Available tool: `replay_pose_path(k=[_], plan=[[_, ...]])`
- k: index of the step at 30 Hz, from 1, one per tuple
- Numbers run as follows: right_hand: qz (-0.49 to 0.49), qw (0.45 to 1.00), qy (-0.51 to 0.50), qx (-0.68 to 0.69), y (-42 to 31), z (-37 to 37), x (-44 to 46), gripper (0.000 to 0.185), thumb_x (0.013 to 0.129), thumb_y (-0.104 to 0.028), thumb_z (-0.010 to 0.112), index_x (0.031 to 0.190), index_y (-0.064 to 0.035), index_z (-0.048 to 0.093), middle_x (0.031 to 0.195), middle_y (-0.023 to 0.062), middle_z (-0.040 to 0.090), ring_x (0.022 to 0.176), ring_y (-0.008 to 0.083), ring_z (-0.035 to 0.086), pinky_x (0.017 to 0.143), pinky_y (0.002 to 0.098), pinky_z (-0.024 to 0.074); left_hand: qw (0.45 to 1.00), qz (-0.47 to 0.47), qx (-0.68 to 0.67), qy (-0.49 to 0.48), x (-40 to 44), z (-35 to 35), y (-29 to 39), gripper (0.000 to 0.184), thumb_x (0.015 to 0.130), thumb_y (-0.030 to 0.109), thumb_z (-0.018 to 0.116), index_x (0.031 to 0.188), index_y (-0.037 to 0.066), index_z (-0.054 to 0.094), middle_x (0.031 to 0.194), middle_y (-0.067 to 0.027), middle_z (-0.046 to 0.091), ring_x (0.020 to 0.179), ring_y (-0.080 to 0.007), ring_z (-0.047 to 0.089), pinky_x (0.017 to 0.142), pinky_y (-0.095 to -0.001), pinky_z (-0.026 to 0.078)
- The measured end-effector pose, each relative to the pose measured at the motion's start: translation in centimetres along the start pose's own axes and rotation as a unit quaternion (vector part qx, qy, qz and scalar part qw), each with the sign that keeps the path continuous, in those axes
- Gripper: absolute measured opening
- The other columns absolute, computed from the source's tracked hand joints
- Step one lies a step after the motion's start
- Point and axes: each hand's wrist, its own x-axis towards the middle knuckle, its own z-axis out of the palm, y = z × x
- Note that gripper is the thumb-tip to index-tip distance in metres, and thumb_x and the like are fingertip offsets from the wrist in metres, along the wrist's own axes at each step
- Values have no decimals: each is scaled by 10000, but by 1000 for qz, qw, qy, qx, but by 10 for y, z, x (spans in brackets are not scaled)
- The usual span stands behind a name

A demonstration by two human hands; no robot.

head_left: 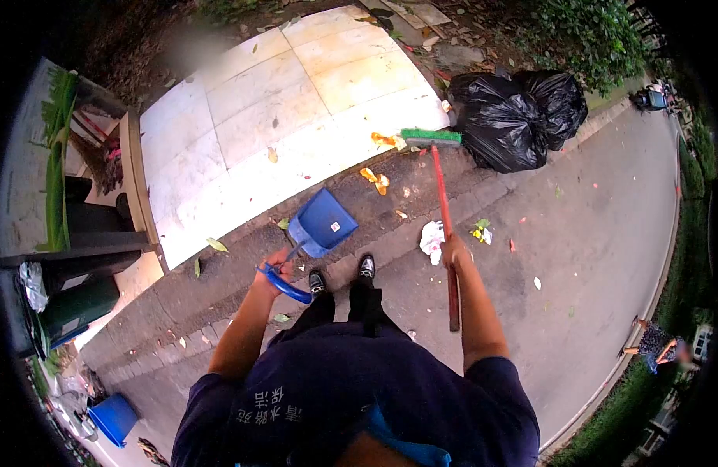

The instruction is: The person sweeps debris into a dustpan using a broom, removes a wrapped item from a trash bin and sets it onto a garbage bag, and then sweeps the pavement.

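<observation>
outdoor ground, daylight. pale tiled slab ahead, scattered with a few leaves; its near edge meets a dark, dirt-stained strip, then grey pavement running off to the right, with a curving far edge and grass beyond.

left hand: fingers curled closed about the handle of a blue dustpan. pan lies ahead of the shoes, over the strip, just short of the slab; whether it touches ground, cannot tell.

right hand: fingers wrapped round the red stick of a broom. its green head sits at the slab's near edge, orange scraps just beside its left end, more peel-like bits between head and pan. crumpled white paper near the stick, left of it.

edges: black bags bulge close by the broom head's right end, limiting that side. bins stand far left, well apart from the pan. widest room lies right of the stick, across the pavement.
</observation>
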Motion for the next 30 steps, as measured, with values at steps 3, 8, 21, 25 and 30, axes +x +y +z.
replay_pose_path(k=[3,8,21,25,30], plan=[[-64,988,-74,-117,-46,-3,-2,241,695,-153,422,832,25,510,729,207,542,676,275,558,550,367,442,999,1,13,41,-5,6,-2,88,715,155,485,737,92,428,567,-53,416,461,-134,429,320,-188,321],[47,998,-31,-37,-23,66,-83,300,706,-152,412,973,-21,451,955,198,487,879,336,476,747,386,390,994,37,9,101,-18,22,-3,129,698,144,514,644,91,409,518,-25,390,448,-122,417,303,-185,313],[-60,997,-18,-38,-55,4,-99,264,701,-160,437,913,-3,423,776,208,528,747,339,523,640,393,428,999,32,-9,38,-6,-1,1,111,740,175,442,838,125,429,565,-56,413,475,-142,434,315,-192,309],[-109,987,-26,-113,-35,73,-37,324,693,-115,415,995,5,404,876,217,502,785,332,519,655,389,427,998,31,-39,43,-5,-8,3,94,745,153,418,838,141,423,566,-60,404,474,-141,423,332,-198,320],[-1,978,-152,-142,-63,86,-127,279,737,-93,336,1010,-38,343,922,225,492,867,350,484,698,413,405,997,-12,-73,12,-14,-13,9,120,723,98,428,823,160,407,566,-56,386,470,-136,397,331,-207,305]])
